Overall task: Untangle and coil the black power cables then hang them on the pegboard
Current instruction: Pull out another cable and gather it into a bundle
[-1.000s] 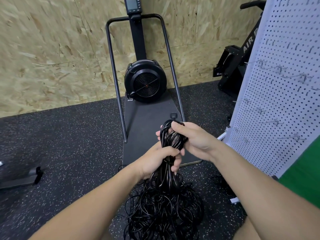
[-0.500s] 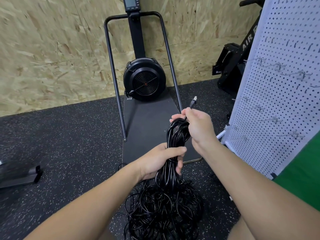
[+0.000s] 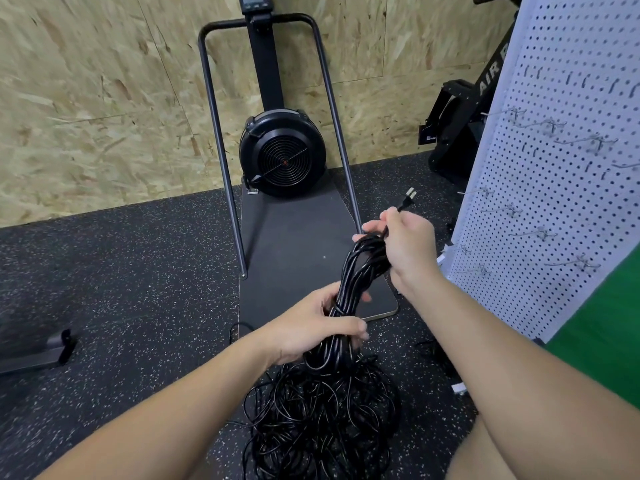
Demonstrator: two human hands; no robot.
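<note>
Above the floor, both hands' grip clamps the cable bundle [image 3: 360,275]: left hand [image 3: 311,327] low, right hand [image 3: 405,244] high.

Black speckled rubber floor [image 3: 121,289]. Tangled heap of thin black power cables [image 3: 322,420] lies on it, just in front of the flat dark machine baseboard [image 3: 298,251].

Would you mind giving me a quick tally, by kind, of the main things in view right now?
Hands: 2, left hand and right hand
Cable bundle being held: 1
Plug sticking out: 1
Tangled cable pile on the floor: 1
Pegboard: 1
Fan exercise machine: 1
Air bike, partly hidden: 1
Total: 8
</note>
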